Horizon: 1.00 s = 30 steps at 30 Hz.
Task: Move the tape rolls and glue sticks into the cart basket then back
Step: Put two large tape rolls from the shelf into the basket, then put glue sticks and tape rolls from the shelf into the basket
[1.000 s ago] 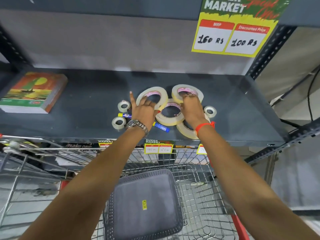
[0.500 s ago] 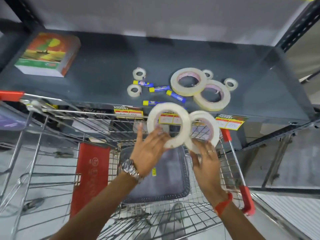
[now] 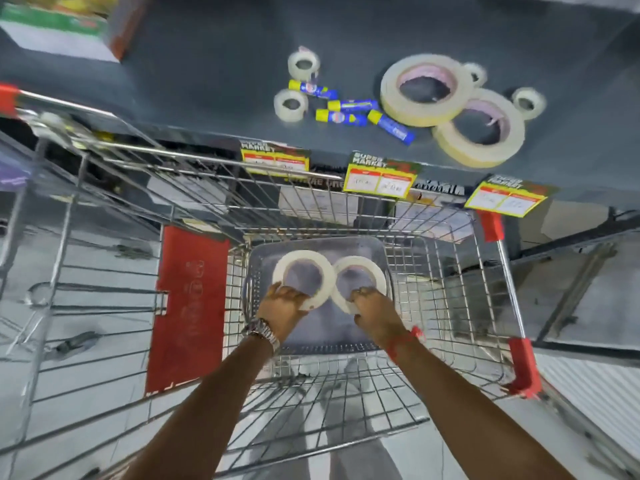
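— Down inside the cart (image 3: 450, 258), what do the hands have?
— Each has one big tape roll. The left hand (image 3: 284, 303) curls its fingers round the near rim of the left roll (image 3: 303, 277); the right hand (image 3: 372, 306) grasps the near rim of the right roll (image 3: 360, 280) the same way. So both grips are closed on tape.
— Where do those two rolls sit?
— Side by side, edges touching, low over a grey tray (image 3: 317, 337) in the cart's bottom. Whether they rest on it or hang just above, I cannot tell.
— And the shelf (image 3: 214, 64)?
— Two more big rolls lie flat there at the right, the far roll (image 3: 424, 90) overlapping the near roll (image 3: 479, 128). Four small rolls too: two on the left (image 3: 303, 64) (image 3: 291, 105), two on the right (image 3: 475, 74) (image 3: 528, 102) beside the big ones.
— Glue sticks?
— Four blue-and-yellow ones (image 3: 346, 107), bunched between the left small rolls and the big rolls, all lying down.
— Anything else?
— A book (image 3: 62, 26) at the shelf's far left, price tags (image 3: 379, 178) along its front edge, a watch (image 3: 263, 332) on the left wrist, a red band (image 3: 403, 341) on the right.
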Motion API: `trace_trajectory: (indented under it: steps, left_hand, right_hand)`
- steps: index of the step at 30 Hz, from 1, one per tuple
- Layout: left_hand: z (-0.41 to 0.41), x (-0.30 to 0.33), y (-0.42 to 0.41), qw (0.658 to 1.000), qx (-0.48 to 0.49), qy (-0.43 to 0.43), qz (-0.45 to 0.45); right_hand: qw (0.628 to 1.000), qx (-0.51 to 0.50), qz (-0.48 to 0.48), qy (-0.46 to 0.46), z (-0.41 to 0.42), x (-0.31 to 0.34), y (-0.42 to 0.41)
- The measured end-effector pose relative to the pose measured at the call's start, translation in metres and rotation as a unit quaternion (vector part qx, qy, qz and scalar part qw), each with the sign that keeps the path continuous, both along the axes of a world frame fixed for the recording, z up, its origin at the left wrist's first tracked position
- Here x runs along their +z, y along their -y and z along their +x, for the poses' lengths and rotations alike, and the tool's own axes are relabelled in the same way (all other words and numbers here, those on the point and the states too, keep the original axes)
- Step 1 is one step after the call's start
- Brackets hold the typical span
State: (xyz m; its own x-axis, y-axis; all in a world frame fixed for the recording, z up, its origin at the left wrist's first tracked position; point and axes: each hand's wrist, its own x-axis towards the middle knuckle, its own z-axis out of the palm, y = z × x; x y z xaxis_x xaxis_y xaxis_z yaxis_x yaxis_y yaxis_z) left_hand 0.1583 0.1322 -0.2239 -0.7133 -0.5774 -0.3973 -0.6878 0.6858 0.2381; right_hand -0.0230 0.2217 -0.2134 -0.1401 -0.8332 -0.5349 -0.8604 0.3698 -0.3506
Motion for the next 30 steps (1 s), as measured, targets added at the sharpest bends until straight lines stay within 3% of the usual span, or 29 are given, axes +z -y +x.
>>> trace_trajectory:
  steps: [5, 9, 16, 20, 22, 23, 24, 26, 28, 30]
  left_hand:
    - [-0.005, -0.05, -0.005, 0.999, 0.018, 0.022, 0.024]
    - [-0.002, -0.093, -0.008, 0.998, 0.013, 0.057, -0.03]
    - [0.008, -0.124, -0.007, 0.985, 0.014, 0.16, 0.066]
    - [0.0, -0.095, 0.004, 0.98, -0.017, 0.18, 0.083]
    - [-0.012, -0.067, 0.012, 0.992, -0.017, 0.116, 0.052]
    - [-0.018, -0.051, 0.016, 0.999, -0.015, 0.036, 0.012]
    - [-0.026, -0.032, 0.021, 0.996, -0.021, -0.064, -0.053]
    - [-0.046, 0.016, 0.036, 0.958, -0.015, -0.214, -0.19]
    - [-0.07, 0.067, 0.057, 0.915, 0.029, -0.317, -0.247]
    - [-0.096, 0.115, 0.081, 0.892, 0.06, -0.344, -0.287]
  right_hand:
    - [0.995, 0.052, 0.058, -0.065, 0.005, -0.05, 0.01]
    - [0.991, 0.048, 0.079, -0.093, 0.008, -0.08, 0.002]
    - [0.992, 0.009, 0.117, -0.047, 0.006, -0.094, -0.005]
    - [0.998, -0.063, 0.005, -0.015, -0.001, -0.063, 0.01]
    - [0.983, -0.137, -0.124, -0.014, -0.006, -0.031, 0.024]
    - [0.961, -0.172, -0.214, -0.024, -0.01, -0.012, 0.033]
    - [0.928, -0.206, -0.309, -0.037, -0.014, 0.01, 0.041]
    - [0.842, -0.259, -0.469, -0.054, -0.026, 0.066, 0.058]
    - [0.788, -0.28, -0.544, -0.069, -0.041, 0.113, 0.077]
    - [0.799, -0.262, -0.533, -0.094, -0.058, 0.142, 0.1]
